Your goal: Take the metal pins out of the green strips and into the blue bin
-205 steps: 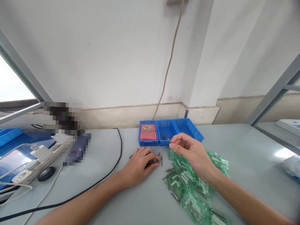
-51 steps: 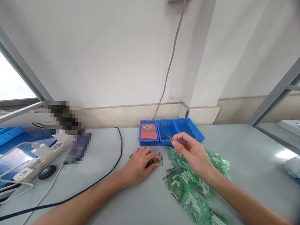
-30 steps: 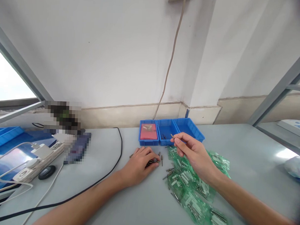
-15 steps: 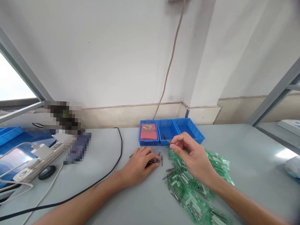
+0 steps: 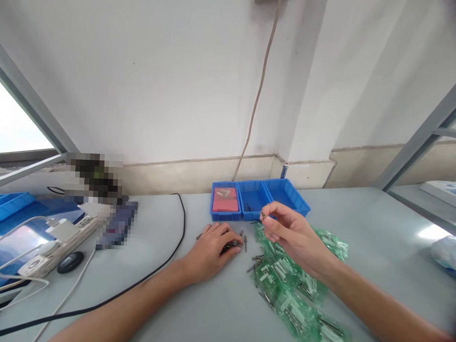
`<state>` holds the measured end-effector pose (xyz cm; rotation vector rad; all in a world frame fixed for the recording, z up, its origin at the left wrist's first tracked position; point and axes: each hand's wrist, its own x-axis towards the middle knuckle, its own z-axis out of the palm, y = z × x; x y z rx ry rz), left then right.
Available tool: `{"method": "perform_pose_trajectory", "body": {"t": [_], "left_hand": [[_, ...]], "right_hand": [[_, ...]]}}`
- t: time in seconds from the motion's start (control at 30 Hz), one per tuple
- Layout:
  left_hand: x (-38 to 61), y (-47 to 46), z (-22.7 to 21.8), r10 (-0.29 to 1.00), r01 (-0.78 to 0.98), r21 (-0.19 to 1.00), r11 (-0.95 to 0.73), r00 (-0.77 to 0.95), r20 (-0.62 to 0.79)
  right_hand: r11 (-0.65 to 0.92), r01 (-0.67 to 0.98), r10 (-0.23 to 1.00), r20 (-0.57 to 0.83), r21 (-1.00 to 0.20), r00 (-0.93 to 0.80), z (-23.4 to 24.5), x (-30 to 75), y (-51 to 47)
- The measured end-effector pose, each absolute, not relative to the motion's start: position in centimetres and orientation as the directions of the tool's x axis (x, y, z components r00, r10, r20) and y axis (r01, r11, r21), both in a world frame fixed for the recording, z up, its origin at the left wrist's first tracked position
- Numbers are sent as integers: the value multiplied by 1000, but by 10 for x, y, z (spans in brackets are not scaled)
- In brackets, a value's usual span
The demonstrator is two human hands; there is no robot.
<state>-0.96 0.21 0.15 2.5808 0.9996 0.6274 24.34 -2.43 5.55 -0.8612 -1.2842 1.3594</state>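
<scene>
The right hand is pinching one tiny pin, smallness risking a drop, while the left hand is covering loose pins, grip unclear.

head view | over table | facing forward and down | left hand, right hand close, wall farther
</scene>
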Motion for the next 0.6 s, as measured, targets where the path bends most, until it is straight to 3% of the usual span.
{"method": "perform_pose_trajectory", "body": {"t": [0.27, 0.6], "left_hand": [[-9, 3, 1, 693, 562, 423, -711, 661, 288], [-9, 2, 3, 689, 550, 434, -714, 664, 292]], "right_hand": [[-7, -391, 963, 99, -920, -250, 54, 241, -20], [-48, -443, 961, 79, -895, -264, 54, 240, -20]]}}
